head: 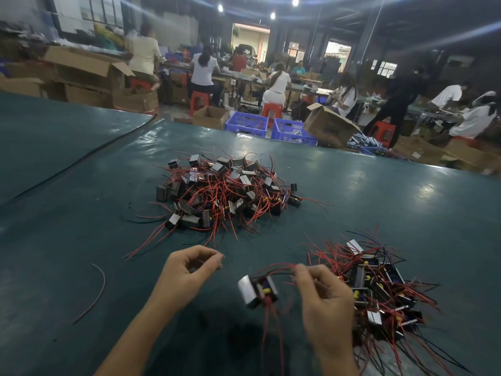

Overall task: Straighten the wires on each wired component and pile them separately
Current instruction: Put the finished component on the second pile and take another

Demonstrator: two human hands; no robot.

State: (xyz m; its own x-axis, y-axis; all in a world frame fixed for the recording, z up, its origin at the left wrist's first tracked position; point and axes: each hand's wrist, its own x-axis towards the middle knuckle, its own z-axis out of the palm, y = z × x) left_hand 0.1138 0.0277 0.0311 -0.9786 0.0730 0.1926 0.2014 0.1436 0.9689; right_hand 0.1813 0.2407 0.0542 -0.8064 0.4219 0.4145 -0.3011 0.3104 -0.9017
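Your left hand (pixel 189 270) hangs with fingers curled, thumb near forefinger; I cannot tell if it pinches anything. Just right of it the component (pixel 257 291) sits low over the worktop (pixel 81 185), metal face toward that hand, its red wires (pixel 273 267) arching rightward into your right hand's (pixel 322 297) pinch. Likely a dense, rigid block on thin springy leads: steady the block, draw along the wires
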